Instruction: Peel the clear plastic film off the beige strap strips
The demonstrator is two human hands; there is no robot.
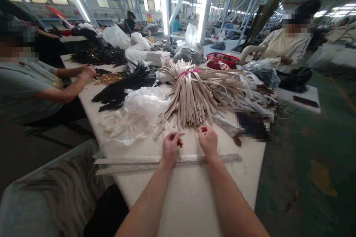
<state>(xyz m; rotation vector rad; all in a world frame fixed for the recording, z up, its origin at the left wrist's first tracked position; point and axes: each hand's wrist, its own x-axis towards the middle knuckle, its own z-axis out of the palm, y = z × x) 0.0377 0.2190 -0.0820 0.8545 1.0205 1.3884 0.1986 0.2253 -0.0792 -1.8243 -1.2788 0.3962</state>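
My left hand (pixel 171 147) is closed, with thumb and fingertips pinched together above the table. Beside it on the right, my right hand (pixel 208 141) is closed in a similar pinch. Anything between the fingertips is too small to make out. Beneath my wrists, long flat grey-beige strips (pixel 125 161) lie across the table, partly hidden by my arms. Just beyond my fingers spreads a large bundle of beige strips (pixel 191 100), gathered near its top by a pink tie (pixel 187 73).
Crumpled clear plastic (pixel 139 109) and black strips (pixel 122 87) lie left of the bundle. A red basket (pixel 222 60) and a white box (pixel 158 58) stand behind. A bin (pixel 41 177) of strips sits at lower left. People (pixel 292 40) work on both sides.
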